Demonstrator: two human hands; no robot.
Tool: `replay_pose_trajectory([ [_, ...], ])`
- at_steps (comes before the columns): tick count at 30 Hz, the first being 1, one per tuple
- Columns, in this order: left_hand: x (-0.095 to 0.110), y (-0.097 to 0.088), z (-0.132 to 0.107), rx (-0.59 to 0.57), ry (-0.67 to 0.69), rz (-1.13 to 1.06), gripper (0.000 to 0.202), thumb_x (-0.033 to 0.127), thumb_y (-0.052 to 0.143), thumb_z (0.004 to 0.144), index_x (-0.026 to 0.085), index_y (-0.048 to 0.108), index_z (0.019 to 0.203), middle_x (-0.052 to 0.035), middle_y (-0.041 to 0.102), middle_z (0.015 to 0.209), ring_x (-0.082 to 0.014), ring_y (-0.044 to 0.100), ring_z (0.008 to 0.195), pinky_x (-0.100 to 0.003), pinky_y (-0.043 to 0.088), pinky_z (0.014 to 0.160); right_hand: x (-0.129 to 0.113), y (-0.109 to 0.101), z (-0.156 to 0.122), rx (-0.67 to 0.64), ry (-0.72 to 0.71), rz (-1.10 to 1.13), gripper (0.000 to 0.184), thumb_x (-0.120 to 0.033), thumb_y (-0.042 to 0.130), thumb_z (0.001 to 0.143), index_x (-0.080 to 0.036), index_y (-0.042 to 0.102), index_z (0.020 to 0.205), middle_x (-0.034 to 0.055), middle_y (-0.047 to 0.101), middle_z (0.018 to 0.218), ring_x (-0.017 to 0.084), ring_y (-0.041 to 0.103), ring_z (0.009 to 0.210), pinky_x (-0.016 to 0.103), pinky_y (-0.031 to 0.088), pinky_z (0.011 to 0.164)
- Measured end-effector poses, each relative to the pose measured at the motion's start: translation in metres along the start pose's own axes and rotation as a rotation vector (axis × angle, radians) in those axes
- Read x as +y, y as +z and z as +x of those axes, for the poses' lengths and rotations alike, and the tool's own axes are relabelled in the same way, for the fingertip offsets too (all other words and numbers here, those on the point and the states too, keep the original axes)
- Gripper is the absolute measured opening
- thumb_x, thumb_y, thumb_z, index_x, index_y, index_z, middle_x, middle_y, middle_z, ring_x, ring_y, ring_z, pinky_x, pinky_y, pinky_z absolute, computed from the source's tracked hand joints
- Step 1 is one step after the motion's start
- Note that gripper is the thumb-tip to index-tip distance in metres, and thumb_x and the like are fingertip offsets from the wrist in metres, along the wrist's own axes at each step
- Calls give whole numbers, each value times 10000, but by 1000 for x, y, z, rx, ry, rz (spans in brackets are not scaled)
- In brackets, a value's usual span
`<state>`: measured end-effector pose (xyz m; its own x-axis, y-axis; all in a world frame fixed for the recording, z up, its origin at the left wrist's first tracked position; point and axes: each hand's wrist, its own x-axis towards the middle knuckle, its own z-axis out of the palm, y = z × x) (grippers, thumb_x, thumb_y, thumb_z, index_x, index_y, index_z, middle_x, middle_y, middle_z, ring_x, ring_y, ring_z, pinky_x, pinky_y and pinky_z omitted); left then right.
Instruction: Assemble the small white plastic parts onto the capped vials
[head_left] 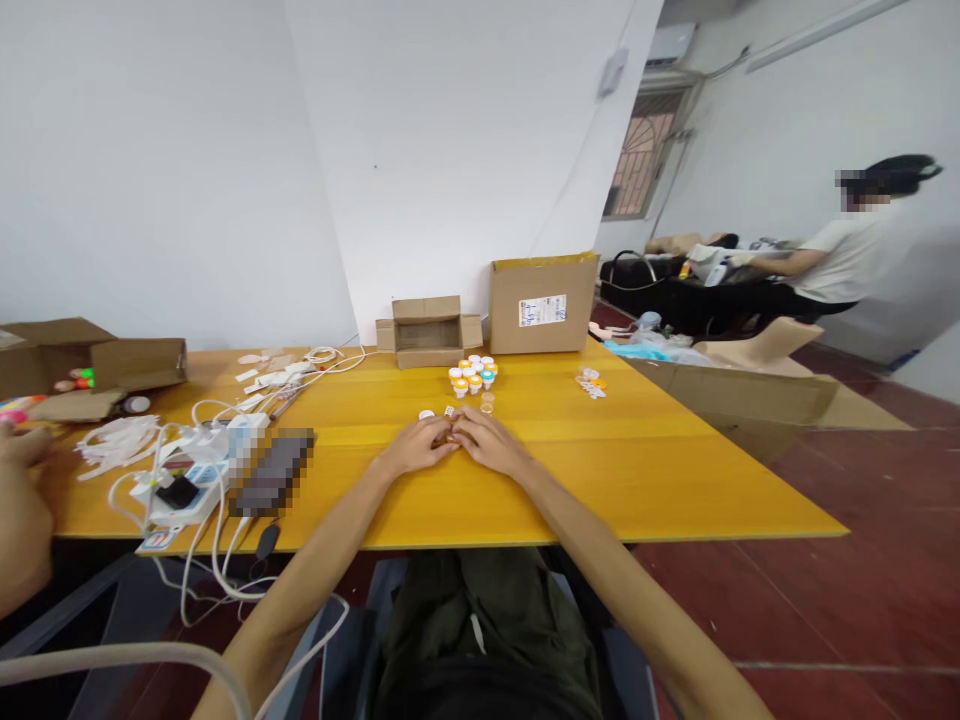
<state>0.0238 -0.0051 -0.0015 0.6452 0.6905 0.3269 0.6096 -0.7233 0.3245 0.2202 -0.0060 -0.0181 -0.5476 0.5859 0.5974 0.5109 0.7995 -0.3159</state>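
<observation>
My left hand (420,445) and my right hand (489,442) meet at the fingertips, low over the table, with fingers bent inward and closed. Whatever they grip between them is mostly hidden. A small white piece with dark holes (449,411) shows just beyond the fingertips; whether it is held or lies on the table I cannot tell. Near my left fingers lies a round white cap (426,414). Small clear round pieces (487,403) are beside my right fingers. Behind them stands a cluster of small white-rimmed pieces with orange, white and teal tops (472,374).
On the yellow table (637,480), small clear and orange parts (591,383) lie at right. An open carton (427,340) and a larger box (544,305) stand behind. Power strips (187,480), cables and a phone (271,472) occupy the left. Another person's arm (22,510) reaches in; someone sits far right.
</observation>
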Motion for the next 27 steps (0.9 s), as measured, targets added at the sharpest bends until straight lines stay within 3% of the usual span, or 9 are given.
replay_pose_trajectory([
  [27,-2,0,0,-7,13,10,217,395,493,932,208,566,851,-25,587,762,-194,565,782,-307,456,754,0,0,1,9,12,-57,118,-186,541,931,-225,641,882,70,634,1093,181,623,974,318,519,844],
])
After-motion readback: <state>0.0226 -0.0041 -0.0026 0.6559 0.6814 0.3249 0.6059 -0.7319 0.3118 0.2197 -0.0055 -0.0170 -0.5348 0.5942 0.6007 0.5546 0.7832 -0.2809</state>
